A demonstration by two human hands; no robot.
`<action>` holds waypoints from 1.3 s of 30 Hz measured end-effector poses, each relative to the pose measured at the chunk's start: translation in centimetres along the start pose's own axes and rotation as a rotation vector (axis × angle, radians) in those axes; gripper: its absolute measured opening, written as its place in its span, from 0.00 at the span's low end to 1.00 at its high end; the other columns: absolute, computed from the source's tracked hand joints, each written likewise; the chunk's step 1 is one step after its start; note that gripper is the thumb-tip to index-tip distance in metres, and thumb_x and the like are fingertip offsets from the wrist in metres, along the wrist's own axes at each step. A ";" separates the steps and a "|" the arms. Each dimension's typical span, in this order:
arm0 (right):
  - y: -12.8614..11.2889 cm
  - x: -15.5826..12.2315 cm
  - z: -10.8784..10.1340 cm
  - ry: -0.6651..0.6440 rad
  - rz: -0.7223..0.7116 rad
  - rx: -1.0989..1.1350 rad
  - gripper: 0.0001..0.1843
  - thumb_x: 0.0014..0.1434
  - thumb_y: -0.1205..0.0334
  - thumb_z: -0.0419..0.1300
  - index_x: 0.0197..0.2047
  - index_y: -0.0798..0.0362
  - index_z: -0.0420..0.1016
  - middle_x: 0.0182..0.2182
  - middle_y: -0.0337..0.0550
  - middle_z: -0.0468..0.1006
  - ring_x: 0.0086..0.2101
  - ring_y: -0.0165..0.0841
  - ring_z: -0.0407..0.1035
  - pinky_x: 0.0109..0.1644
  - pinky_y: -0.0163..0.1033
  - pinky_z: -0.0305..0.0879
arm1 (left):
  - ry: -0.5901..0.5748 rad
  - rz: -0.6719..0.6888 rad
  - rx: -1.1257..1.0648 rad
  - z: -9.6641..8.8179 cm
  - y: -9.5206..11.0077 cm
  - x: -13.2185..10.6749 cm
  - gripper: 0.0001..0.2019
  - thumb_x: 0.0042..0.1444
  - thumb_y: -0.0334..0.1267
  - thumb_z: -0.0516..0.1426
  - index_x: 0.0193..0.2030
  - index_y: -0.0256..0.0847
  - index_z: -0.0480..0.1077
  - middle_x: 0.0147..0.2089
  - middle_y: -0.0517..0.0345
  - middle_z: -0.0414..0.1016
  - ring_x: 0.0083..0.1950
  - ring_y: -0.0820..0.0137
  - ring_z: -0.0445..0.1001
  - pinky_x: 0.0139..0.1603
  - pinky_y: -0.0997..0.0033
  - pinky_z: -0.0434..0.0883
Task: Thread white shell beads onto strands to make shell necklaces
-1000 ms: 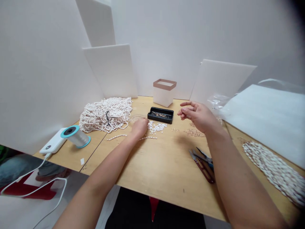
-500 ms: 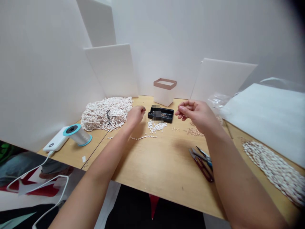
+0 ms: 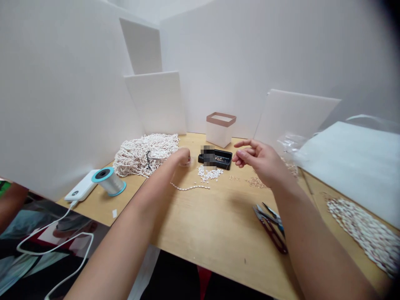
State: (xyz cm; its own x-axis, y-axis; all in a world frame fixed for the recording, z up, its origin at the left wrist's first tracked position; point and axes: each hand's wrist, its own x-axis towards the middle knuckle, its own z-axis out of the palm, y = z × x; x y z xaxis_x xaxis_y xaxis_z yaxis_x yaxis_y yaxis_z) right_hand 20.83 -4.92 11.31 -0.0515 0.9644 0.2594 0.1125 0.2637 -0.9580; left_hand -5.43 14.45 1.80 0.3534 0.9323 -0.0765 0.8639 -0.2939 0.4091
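My left hand [image 3: 181,157] is closed in a pinch just left of a small black tray [image 3: 224,158]; what it holds is too small to make out. My right hand [image 3: 261,160] hovers to the right of the tray, index finger stretched out and the other fingers loosely curled, with nothing visible in it. A little pile of loose white beads [image 3: 210,173] and a short beaded strand [image 3: 189,187] lie on the wooden table [image 3: 212,225] between my forearms. Small pinkish beads [image 3: 256,182] lie under my right hand.
A big heap of white bead strands [image 3: 145,152] lies at the back left, with a spool of clear thread [image 3: 108,181] and a white power bank [image 3: 80,190] nearer. Thread snips [image 3: 271,224] lie by my right forearm. More strands [image 3: 368,233] lie right; a white box [image 3: 220,129] stands behind.
My left hand has lifted off the table by the loose beads and closed near the tray. My right hand's index finger has stretched out. The view has shifted slightly.
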 end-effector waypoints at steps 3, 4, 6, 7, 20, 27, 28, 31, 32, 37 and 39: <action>0.0 0.0 0.3 0.003 0.009 -0.013 0.21 0.55 0.49 0.65 0.45 0.55 0.70 0.27 0.44 0.79 0.28 0.32 0.72 0.33 0.37 0.70 | 0.013 -0.011 0.034 -0.4 0.0 0.1 0.03 0.33 0.30 0.61 0.15 0.37 0.71 0.18 0.52 0.70 0.30 0.65 0.68 0.37 0.67 0.62; 0.0 0.0 0.3 0.005 0.015 -0.016 0.21 0.55 0.50 0.65 0.46 0.55 0.70 0.27 0.44 0.80 0.28 0.32 0.72 0.33 0.37 0.71 | 0.028 -0.012 0.031 -0.6 0.1 0.0 0.03 0.33 0.30 0.61 0.16 0.37 0.71 0.18 0.52 0.70 0.30 0.65 0.68 0.37 0.67 0.62; 0.0 0.0 0.4 0.017 0.033 -0.015 0.22 0.55 0.51 0.65 0.48 0.55 0.69 0.28 0.45 0.81 0.29 0.32 0.74 0.34 0.38 0.72 | 0.079 -0.011 0.008 -1.1 0.3 -0.5 0.01 0.36 0.31 0.62 0.19 0.37 0.73 0.21 0.52 0.72 0.31 0.66 0.69 0.36 0.68 0.62; 0.1 0.0 0.6 0.020 0.046 -0.011 0.22 0.55 0.52 0.65 0.48 0.55 0.68 0.29 0.46 0.81 0.29 0.33 0.74 0.35 0.38 0.72 | 0.110 -0.008 0.002 -1.3 0.5 -0.9 0.02 0.39 0.33 0.62 0.23 0.37 0.75 0.24 0.51 0.74 0.32 0.66 0.69 0.36 0.69 0.62; 4.2 0.3 6.8 0.022 0.182 0.198 0.15 0.49 0.53 0.68 0.32 0.57 0.75 0.27 0.47 0.81 0.26 0.31 0.75 0.30 0.35 0.72 | -0.110 0.123 -1.715 3.3 7.6 -10.1 0.14 0.46 0.41 0.69 0.37 0.36 0.76 0.34 0.58 0.74 0.35 0.77 0.72 0.39 0.75 0.68; 4.2 0.0 7.1 0.103 0.127 0.108 0.13 0.50 0.54 0.67 0.31 0.57 0.77 0.26 0.46 0.80 0.28 0.34 0.75 0.28 0.36 0.72 | -0.162 0.154 -1.748 3.0 8.6 -10.7 0.11 0.47 0.38 0.68 0.36 0.36 0.77 0.33 0.57 0.76 0.36 0.73 0.73 0.43 0.69 0.69; 4.1 0.0 7.1 0.103 0.129 0.100 0.13 0.50 0.54 0.67 0.31 0.57 0.77 0.26 0.46 0.80 0.28 0.34 0.75 0.28 0.36 0.72 | -0.167 0.161 -1.744 3.0 8.5 -10.7 0.11 0.47 0.38 0.68 0.36 0.36 0.77 0.33 0.57 0.76 0.36 0.73 0.73 0.44 0.68 0.69; 4.0 -0.1 7.2 0.102 0.128 0.091 0.14 0.49 0.55 0.68 0.31 0.58 0.77 0.26 0.45 0.80 0.27 0.33 0.74 0.29 0.36 0.73 | -0.182 0.180 -1.732 3.0 8.4 -10.7 0.11 0.47 0.38 0.68 0.37 0.36 0.77 0.34 0.56 0.77 0.37 0.70 0.73 0.45 0.65 0.69; 3.9 -0.1 7.2 0.102 0.123 0.087 0.14 0.49 0.54 0.68 0.31 0.58 0.77 0.26 0.45 0.80 0.27 0.33 0.74 0.30 0.36 0.73 | -0.183 0.182 -1.731 3.0 8.4 -10.8 0.11 0.47 0.38 0.68 0.37 0.37 0.77 0.34 0.56 0.77 0.37 0.70 0.74 0.46 0.64 0.69; 3.7 -0.3 7.3 0.108 0.094 0.043 0.14 0.50 0.54 0.68 0.31 0.57 0.77 0.26 0.46 0.80 0.28 0.34 0.75 0.32 0.38 0.74 | -0.189 0.188 -1.734 3.0 8.2 -10.7 0.11 0.46 0.37 0.69 0.36 0.37 0.78 0.34 0.56 0.77 0.37 0.70 0.74 0.46 0.63 0.69; 3.6 -0.4 7.4 0.106 0.085 0.023 0.13 0.50 0.54 0.67 0.31 0.57 0.77 0.26 0.46 0.80 0.28 0.34 0.75 0.33 0.39 0.74 | -0.194 0.195 -1.738 3.0 8.1 -10.7 0.10 0.46 0.37 0.68 0.36 0.38 0.77 0.34 0.56 0.76 0.37 0.70 0.73 0.46 0.63 0.69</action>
State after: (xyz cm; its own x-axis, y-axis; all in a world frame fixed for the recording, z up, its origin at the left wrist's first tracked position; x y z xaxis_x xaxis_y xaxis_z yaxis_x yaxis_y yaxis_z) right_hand 13.94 -4.50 6.83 0.0628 0.9802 0.1878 0.0895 0.1819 -0.9792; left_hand -1.11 1.46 3.24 0.5415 0.8396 0.0432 -0.4956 0.2774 0.8231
